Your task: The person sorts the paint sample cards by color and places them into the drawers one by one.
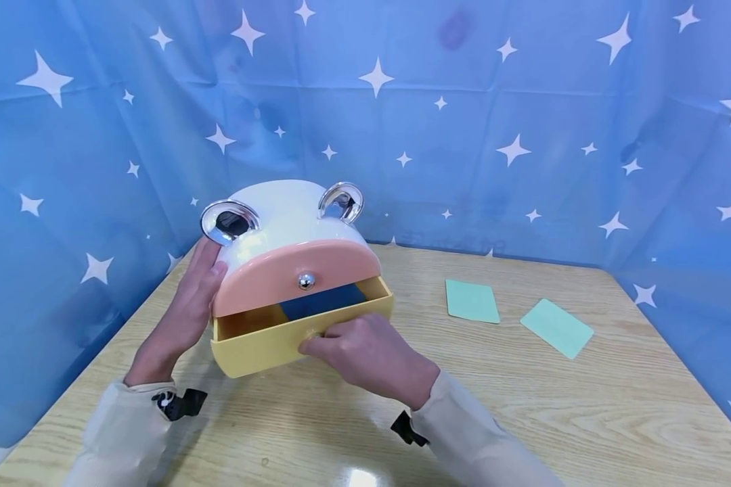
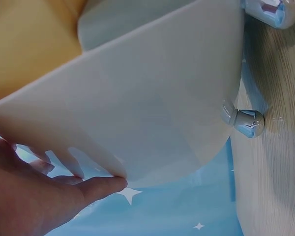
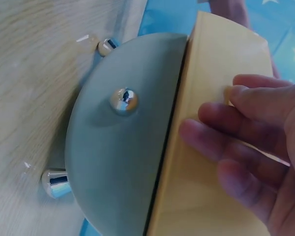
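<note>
L hand [image 1: 185, 308] rests on L side of box [image 1: 286, 206], fingers mostly straight & a bit apart; box is L of ctr on tabletop [image 1: 505, 433]. R hand [image 1: 371, 352] pinches knob [image 3: 228, 93] of yellow drawer [image 1: 250, 352], partly out, w/ green cards [image 1: 472, 302] well to the R

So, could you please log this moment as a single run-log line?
left grip: against white cabinet side | right grip: pinching yellow knob | yellow drawer: partly open | two green cards: on table
</note>
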The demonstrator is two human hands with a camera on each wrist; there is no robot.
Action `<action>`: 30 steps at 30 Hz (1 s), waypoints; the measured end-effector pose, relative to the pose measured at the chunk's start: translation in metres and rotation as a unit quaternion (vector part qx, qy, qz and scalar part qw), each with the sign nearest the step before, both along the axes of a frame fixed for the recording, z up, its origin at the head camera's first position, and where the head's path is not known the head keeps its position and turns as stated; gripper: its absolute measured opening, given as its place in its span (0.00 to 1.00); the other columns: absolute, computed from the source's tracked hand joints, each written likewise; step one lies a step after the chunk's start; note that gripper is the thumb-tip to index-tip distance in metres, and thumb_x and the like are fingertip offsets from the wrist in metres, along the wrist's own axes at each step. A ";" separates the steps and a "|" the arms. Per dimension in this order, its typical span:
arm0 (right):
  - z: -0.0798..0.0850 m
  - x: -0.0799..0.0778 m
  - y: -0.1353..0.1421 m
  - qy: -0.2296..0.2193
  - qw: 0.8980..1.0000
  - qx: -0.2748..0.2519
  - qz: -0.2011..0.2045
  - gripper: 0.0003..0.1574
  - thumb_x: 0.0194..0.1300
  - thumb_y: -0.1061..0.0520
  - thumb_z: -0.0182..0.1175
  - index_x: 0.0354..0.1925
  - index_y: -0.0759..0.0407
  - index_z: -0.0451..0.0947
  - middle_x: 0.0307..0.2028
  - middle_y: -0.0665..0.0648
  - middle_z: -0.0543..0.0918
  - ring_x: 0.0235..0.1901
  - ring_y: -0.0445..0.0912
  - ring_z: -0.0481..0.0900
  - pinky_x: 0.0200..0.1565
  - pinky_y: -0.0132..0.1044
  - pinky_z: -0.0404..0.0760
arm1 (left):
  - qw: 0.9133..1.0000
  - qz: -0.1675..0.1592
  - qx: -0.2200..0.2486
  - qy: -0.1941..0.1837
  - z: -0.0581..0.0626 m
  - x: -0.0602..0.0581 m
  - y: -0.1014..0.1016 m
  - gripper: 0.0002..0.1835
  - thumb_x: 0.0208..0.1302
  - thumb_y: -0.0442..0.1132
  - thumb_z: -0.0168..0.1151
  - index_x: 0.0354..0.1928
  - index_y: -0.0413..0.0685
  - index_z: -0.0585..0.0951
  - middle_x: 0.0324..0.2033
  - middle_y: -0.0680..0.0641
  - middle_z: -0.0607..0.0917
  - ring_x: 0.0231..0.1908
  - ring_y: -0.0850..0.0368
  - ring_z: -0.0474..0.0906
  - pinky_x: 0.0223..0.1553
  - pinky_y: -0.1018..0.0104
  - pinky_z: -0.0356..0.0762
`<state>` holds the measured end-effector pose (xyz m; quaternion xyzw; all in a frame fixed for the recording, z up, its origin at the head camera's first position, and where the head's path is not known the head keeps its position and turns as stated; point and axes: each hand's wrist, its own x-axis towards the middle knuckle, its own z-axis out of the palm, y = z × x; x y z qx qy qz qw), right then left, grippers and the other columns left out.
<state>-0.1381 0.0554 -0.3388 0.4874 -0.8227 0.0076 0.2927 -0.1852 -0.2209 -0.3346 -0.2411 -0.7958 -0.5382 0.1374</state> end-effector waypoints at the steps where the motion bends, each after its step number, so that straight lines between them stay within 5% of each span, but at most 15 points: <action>1: -0.001 -0.003 -0.001 0.001 1.000 -0.007 0.000 0.09 0.67 0.55 0.65 0.43 0.40 0.87 0.24 0.39 0.81 0.23 0.31 0.72 0.28 0.18 0.69 | 1.000 0.000 0.000 0.002 0.000 -0.001 0.000 0.32 0.76 0.44 0.35 0.79 0.71 0.51 0.78 0.51 0.48 0.75 0.46 0.42 0.69 0.21 0.41; 14: -0.012 -0.030 -0.005 -0.040 0.994 -0.095 0.026 0.07 0.64 0.55 0.68 0.39 0.41 0.88 0.26 0.41 0.84 0.24 0.33 0.75 0.29 0.22 0.74 | 1.000 0.000 0.001 -0.001 0.000 -0.002 0.001 0.32 0.75 0.45 0.36 0.79 0.72 0.51 0.79 0.53 0.46 0.77 0.47 0.39 0.70 0.23 0.38; 21: -0.017 -0.036 -0.005 -0.043 0.994 -0.092 0.026 0.09 0.65 0.54 0.67 0.41 0.38 0.88 0.21 0.41 0.78 0.22 0.32 0.68 0.27 0.20 0.65 | 1.000 0.002 -0.002 -0.002 0.000 -0.002 0.001 0.32 0.76 0.45 0.36 0.79 0.72 0.51 0.79 0.52 0.47 0.77 0.48 0.40 0.71 0.24 0.38; 30: -0.037 -0.034 -0.010 -0.054 0.997 -0.049 0.024 0.10 0.64 0.57 0.67 0.38 0.40 0.89 0.27 0.39 0.86 0.25 0.32 0.75 0.31 0.21 0.73 | 1.000 0.001 0.001 0.002 0.000 -0.001 0.000 0.31 0.76 0.45 0.36 0.79 0.71 0.52 0.79 0.53 0.47 0.77 0.49 0.39 0.71 0.25 0.37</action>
